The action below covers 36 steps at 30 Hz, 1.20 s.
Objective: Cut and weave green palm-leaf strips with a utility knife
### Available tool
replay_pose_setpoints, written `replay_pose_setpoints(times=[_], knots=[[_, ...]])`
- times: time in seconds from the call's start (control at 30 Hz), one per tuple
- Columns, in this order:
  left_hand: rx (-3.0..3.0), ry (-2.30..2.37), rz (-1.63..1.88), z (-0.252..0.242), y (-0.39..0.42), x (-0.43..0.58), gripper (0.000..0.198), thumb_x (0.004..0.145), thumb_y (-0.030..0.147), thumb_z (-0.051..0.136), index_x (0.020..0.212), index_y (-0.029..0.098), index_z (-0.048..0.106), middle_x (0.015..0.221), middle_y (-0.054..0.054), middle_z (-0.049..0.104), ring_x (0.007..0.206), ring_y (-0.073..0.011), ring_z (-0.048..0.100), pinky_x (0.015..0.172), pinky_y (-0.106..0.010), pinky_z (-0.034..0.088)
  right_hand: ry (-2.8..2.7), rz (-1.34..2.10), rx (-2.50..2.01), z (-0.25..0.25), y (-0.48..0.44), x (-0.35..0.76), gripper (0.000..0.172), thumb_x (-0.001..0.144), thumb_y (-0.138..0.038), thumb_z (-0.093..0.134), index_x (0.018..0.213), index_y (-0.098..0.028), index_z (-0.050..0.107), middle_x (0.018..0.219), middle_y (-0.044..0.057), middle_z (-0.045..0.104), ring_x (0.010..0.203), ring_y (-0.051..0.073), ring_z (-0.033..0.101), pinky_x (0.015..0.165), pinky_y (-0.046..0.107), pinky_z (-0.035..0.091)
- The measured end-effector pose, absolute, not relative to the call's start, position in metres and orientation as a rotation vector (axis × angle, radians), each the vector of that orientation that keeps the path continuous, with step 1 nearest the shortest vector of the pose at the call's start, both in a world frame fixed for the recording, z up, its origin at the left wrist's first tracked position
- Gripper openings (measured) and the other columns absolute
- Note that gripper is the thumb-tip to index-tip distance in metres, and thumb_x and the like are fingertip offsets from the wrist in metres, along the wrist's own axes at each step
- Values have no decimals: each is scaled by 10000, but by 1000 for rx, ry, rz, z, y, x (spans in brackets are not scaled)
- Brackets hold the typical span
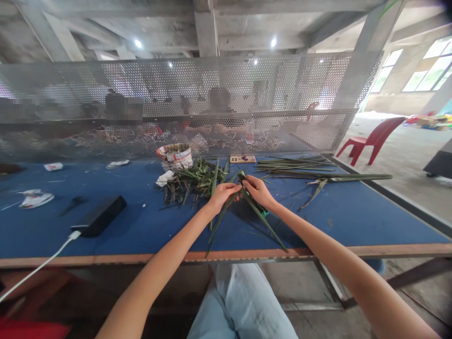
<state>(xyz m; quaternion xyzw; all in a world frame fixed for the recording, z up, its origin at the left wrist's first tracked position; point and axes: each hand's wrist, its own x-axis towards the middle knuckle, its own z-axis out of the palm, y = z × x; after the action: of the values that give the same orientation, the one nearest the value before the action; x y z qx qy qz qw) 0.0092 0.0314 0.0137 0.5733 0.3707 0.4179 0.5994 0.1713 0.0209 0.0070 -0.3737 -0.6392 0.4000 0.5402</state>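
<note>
My left hand (225,195) and my right hand (258,190) meet over the blue table, both closed on long green leaf strips (263,219). The strips cross between my fingers and their ends fan down toward the table's front edge. A small folded or woven bit of leaf shows above my fingertips; its exact shape is too small to tell. Partly hidden under my right wrist is a green object (264,213). Just left of my hands lies a heap of cut leaf pieces (203,176).
A paper-covered tub (175,156) stands behind the heap. More long leaves (296,165) lie at the right. A black power bank (100,216) with a white cable (45,261) lies at the left. Behind the table rises a perforated metal screen (275,94); a red chair (375,139) stands beyond.
</note>
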Motion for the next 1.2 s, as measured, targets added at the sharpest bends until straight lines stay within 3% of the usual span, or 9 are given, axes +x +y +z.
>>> replay_pose_setpoints(times=[0.13, 0.33, 0.5, 0.67, 0.87, 1.2], knots=[[1297, 883, 1004, 13, 34, 8, 284, 612, 377, 786, 699, 126, 688, 608, -16, 654, 475, -85, 529, 499, -217, 395, -1765, 557, -1008, 3, 18, 174, 105, 841, -320, 542, 834, -241, 612, 628, -4, 547, 578, 155, 476, 577, 238, 336], [1267, 916, 1116, 14, 36, 6, 290, 634, 392, 770, 686, 127, 665, 538, 5, 602, 455, -79, 502, 475, -211, 371, -1969, 411, -987, 2, 24, 181, 278, 890, -300, 472, 1096, -247, 650, 870, 53, 693, 735, 209, 606, 669, 274, 407], [1242, 970, 1253, 10, 46, -2, 270, 668, 385, 748, 643, 139, 638, 487, 32, 548, 448, -68, 475, 459, -200, 337, -2037, 589, -905, 7, 20, 178, 290, 866, -314, 493, 1035, -195, 696, 736, 15, 666, 630, 162, 548, 606, 243, 399], [1198, 975, 1259, 9, 54, -8, 279, 666, 393, 744, 633, 141, 631, 523, 26, 563, 445, -58, 477, 447, -193, 337, -1960, 1040, -800, 10, 15, 175, 289, 833, -342, 515, 958, -155, 697, 549, -34, 562, 484, 115, 477, 490, 215, 368], [1240, 884, 1094, 12, 46, -1, 256, 614, 340, 777, 702, 121, 676, 573, -1, 599, 473, -78, 511, 461, -208, 359, -1670, 1248, -728, 8, 20, 174, 436, 749, -335, 629, 1150, -180, 562, 612, -36, 608, 464, 119, 535, 458, 224, 419], [1295, 820, 1146, 13, 42, 2, 252, 651, 346, 753, 682, 123, 640, 565, 18, 552, 440, -43, 432, 422, -191, 275, -1685, 1322, -792, 11, 22, 179, 527, 769, -303, 602, 1270, -153, 539, 527, -74, 513, 415, 58, 354, 395, 170, 274]])
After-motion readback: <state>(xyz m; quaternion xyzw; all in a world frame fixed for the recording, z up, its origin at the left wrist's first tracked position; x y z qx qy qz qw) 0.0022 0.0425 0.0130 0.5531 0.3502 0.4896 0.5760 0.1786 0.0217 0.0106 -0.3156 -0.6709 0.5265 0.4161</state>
